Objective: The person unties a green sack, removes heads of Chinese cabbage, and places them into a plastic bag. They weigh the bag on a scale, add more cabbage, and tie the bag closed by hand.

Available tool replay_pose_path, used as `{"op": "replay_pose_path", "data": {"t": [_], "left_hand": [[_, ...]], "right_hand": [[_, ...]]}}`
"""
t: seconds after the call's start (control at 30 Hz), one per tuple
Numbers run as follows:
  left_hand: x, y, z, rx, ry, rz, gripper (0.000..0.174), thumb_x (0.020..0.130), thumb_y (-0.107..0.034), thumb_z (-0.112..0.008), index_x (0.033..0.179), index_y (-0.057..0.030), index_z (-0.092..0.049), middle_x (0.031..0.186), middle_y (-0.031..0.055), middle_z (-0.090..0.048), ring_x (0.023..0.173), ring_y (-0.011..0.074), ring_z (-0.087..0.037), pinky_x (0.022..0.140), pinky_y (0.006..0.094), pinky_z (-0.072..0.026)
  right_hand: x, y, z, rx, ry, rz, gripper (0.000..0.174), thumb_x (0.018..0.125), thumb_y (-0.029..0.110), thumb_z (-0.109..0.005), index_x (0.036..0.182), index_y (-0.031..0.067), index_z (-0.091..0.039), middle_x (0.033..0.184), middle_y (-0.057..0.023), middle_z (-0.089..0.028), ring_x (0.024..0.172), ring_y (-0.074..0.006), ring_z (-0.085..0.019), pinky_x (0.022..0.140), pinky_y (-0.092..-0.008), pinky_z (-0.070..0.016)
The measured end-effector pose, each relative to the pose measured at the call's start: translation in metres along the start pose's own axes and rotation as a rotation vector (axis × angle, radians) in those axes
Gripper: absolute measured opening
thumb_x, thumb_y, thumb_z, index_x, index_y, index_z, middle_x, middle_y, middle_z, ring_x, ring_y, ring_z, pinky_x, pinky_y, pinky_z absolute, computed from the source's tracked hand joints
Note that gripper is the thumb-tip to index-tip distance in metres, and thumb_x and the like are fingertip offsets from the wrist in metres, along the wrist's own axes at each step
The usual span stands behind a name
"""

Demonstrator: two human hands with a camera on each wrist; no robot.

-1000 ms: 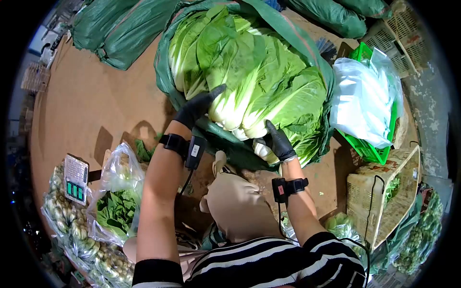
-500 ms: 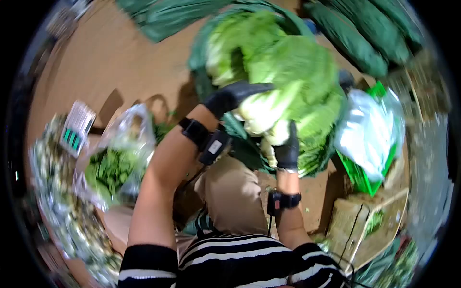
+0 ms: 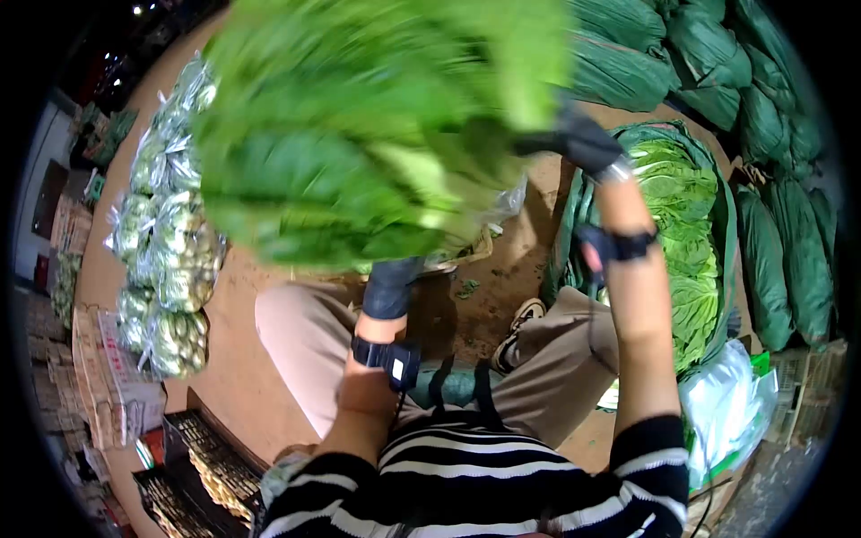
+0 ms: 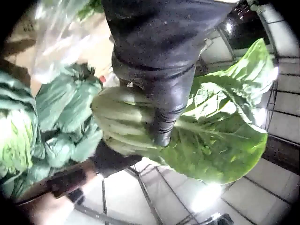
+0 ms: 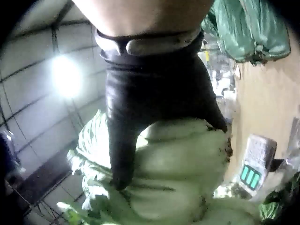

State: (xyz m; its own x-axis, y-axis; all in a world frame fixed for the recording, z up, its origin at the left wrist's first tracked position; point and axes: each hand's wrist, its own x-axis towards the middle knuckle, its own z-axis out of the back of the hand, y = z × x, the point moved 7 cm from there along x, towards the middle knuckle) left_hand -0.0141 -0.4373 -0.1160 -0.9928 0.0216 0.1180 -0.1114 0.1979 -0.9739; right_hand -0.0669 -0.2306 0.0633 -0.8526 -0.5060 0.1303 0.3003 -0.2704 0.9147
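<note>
A large bunch of leafy green vegetables [image 3: 332, 134] is held up in front of the body, blurred by motion. My left hand [image 3: 391, 287], in a black glove, is under its lower side; in the left wrist view the left hand [image 4: 159, 79] grips the pale stems [image 4: 124, 115], thumb across them. My right hand [image 3: 574, 143] holds the bunch from the right; in the right wrist view the right hand [image 5: 150, 103] spans the thick white stalk bases [image 5: 173, 164] with its fingers curled round them. Leaves hide the left fingers in the head view.
An open green sack [image 3: 731, 260] of leafy heads stands at the right, with full green sacks [image 3: 619, 72] beyond. Plastic bags [image 3: 731, 394] lie at lower right. Bagged vegetables [image 3: 179, 260] are stacked at the left, above black crates [image 3: 184, 475]. A scale [image 5: 255, 164] shows in the right wrist view.
Both hands have lifted the bunch out of the sack and swung it to the left. The head view has turned left, so the sack now appears at the right.
</note>
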Motion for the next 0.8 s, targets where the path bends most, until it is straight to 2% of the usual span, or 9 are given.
{"op": "replay_pose_path", "data": {"t": [0.07, 0.17, 0.3, 0.33, 0.47, 0.6, 0.63, 0.7, 0.8], "left_hand": [[-0.008, 0.038, 0.052, 0.381, -0.232, -0.122, 0.033, 0.081, -0.016, -0.054, 0.108, 0.0010, -0.046, 0.105, 0.0107, -0.051, 0.091, 0.0199, -0.046, 0.082, 0.0313, -0.0390], [-0.026, 0.108, 0.084, 0.804, -0.346, -0.193, 0.032, 0.084, -0.019, -0.050, 0.107, 0.0023, -0.047, 0.107, 0.0116, -0.049, 0.092, 0.0207, -0.044, 0.083, 0.0312, -0.0376], [-0.060, 0.159, 0.056, 0.402, -0.313, 0.070, 0.037, 0.085, -0.026, -0.046, 0.108, 0.0038, -0.046, 0.109, 0.0125, -0.049, 0.093, 0.0201, -0.043, 0.085, 0.0308, -0.0356], [-0.067, 0.158, 0.039, 0.328, -0.276, 0.143, 0.039, 0.086, -0.027, -0.045, 0.108, 0.0039, -0.046, 0.109, 0.0126, -0.049, 0.094, 0.0201, -0.043, 0.085, 0.0306, -0.0354], [-0.056, 0.157, -0.037, 0.068, -0.140, 0.338, 0.044, 0.086, -0.033, -0.043, 0.109, 0.0045, -0.045, 0.110, 0.0130, -0.048, 0.095, 0.0200, -0.043, 0.086, 0.0298, -0.0346], [-0.009, 0.185, -0.078, -0.179, -0.067, 0.505, 0.050, 0.087, -0.039, -0.040, 0.110, 0.0050, -0.044, 0.110, 0.0133, -0.048, 0.096, 0.0199, -0.043, 0.087, 0.0290, -0.0337], [0.000, 0.197, -0.085, -0.717, -0.151, 0.585, 0.050, 0.087, -0.037, -0.039, 0.121, -0.0025, -0.032, 0.116, 0.0156, -0.042, 0.106, 0.0251, -0.042, 0.090, 0.0361, -0.0358], [0.005, 0.190, -0.083, -0.846, -0.222, 0.602, 0.053, 0.085, -0.042, -0.039, 0.119, -0.0007, -0.035, 0.116, 0.0146, -0.043, 0.105, 0.0242, -0.043, 0.090, 0.0351, -0.0362], [0.016, 0.155, -0.063, -0.874, -0.200, 0.516, 0.054, 0.084, -0.043, -0.041, 0.120, -0.0017, -0.034, 0.117, 0.0123, -0.042, 0.104, 0.0238, -0.045, 0.089, 0.0379, -0.0383]], "right_hand": [[0.064, -0.003, -0.037, -0.410, 0.072, -0.195, 0.091, 0.054, 0.041, -0.074, 0.123, -0.0012, -0.033, 0.120, -0.0202, -0.041, 0.109, -0.0259, -0.041, 0.092, -0.0335, -0.0325], [0.145, -0.052, -0.102, -0.041, 0.447, -0.130, 0.093, 0.047, 0.033, -0.078, 0.120, -0.0051, -0.036, 0.123, -0.0236, -0.035, 0.114, -0.0275, -0.034, 0.095, -0.0292, -0.0263], [0.176, -0.141, -0.151, -0.032, 0.753, -0.390, 0.097, 0.048, 0.029, -0.079, 0.127, 0.0016, -0.028, 0.128, -0.0213, -0.031, 0.119, -0.0250, -0.030, 0.094, -0.0315, -0.0273], [0.197, -0.216, -0.182, -0.100, 1.107, -0.157, 0.086, 0.052, 0.026, -0.078, 0.123, 0.0013, -0.035, 0.122, -0.0159, -0.042, 0.111, -0.0219, -0.038, 0.091, -0.0308, -0.0306], [0.151, -0.266, -0.163, 0.258, 1.097, -0.609, 0.052, 0.064, 0.024, -0.071, 0.108, 0.0045, -0.051, 0.100, -0.0071, -0.056, 0.084, -0.0174, -0.050, 0.081, -0.0286, -0.0395], [0.133, -0.275, -0.111, 0.263, 0.991, -0.887, 0.060, 0.063, 0.031, -0.071, 0.111, 0.0037, -0.047, 0.106, -0.0089, -0.054, 0.095, -0.0175, -0.050, 0.085, -0.0311, -0.0391], [0.143, -0.271, -0.105, 0.062, 0.912, -0.777, 0.066, 0.063, 0.033, -0.071, 0.115, 0.0028, -0.043, 0.108, -0.0114, -0.052, 0.097, -0.0195, -0.049, 0.086, -0.0317, -0.0384], [0.175, -0.285, -0.101, -0.462, 0.718, -0.315, 0.080, 0.059, 0.049, -0.068, 0.118, 0.0024, -0.039, 0.111, -0.0167, -0.050, 0.101, -0.0247, -0.048, 0.088, -0.0334, -0.0367], [0.181, -0.239, -0.101, -0.441, 0.522, -0.157, 0.074, 0.063, 0.055, -0.061, 0.115, 0.0048, -0.044, 0.106, -0.0188, -0.053, 0.100, -0.0301, -0.050, 0.087, -0.0346, -0.0370]]}}
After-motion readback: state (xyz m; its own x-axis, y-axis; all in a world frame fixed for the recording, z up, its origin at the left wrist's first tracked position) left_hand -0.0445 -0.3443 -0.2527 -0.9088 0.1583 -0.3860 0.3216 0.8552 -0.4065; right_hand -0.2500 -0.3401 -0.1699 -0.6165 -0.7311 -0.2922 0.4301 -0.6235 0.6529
